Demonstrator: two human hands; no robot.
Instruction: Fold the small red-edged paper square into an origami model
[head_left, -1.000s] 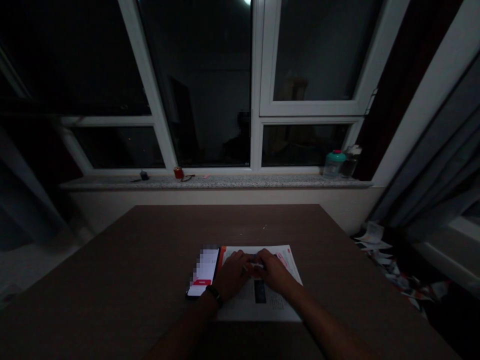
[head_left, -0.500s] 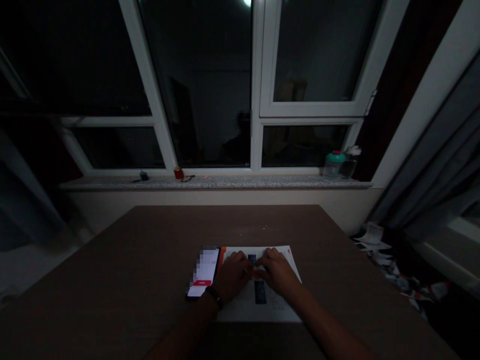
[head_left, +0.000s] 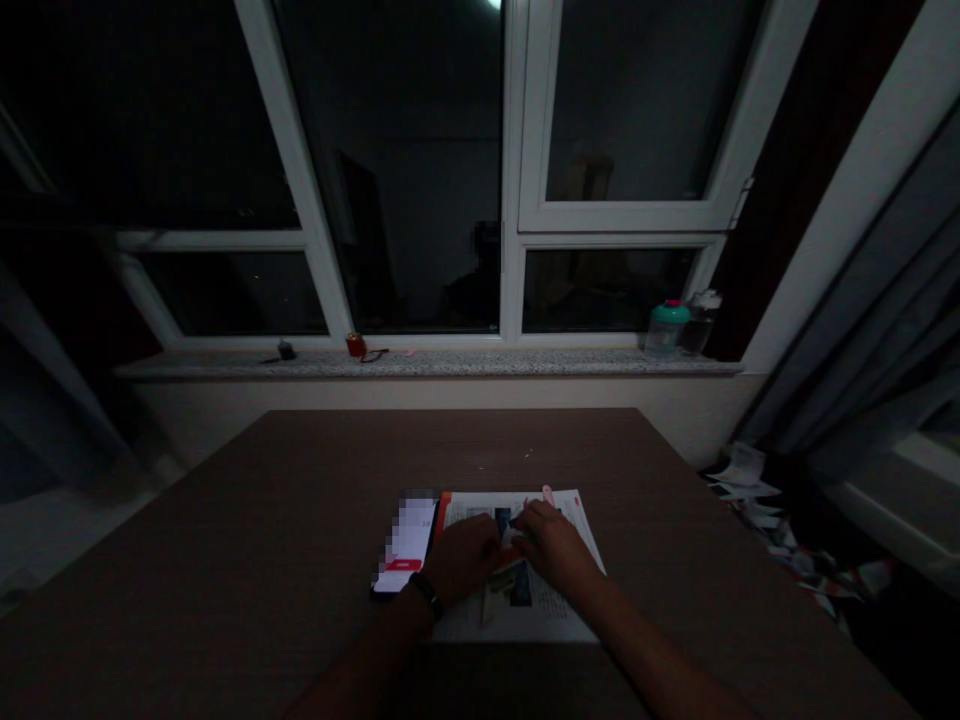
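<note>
Both my hands are low over a printed sheet (head_left: 555, 625) lying on the table. Between them is a smaller piece of printed paper (head_left: 504, 582) with a reddish band and a picture; it seems bent or folded. My left hand (head_left: 466, 548), wearing a dark wristband, is curled with its fingertips at this piece's left side. My right hand (head_left: 553, 542) pinches around its upper right. Past the right knuckles pokes the rounded end of a pink object (head_left: 547, 494), mostly hidden; whether it is held or lies beneath the hand does not show.
A lit phone (head_left: 409, 540) lies left of the sheet on the brown table (head_left: 300, 520). Beyond it, the window sill (head_left: 450, 366) holds a small red item (head_left: 355, 345) and a teal-lidded bottle (head_left: 667, 328). Loose papers (head_left: 780, 540) are piled to the right.
The smaller piece now shows more of its printed surface between my hands. My hands have shifted slightly, and the pink end has come into sight beyond my right hand.
</note>
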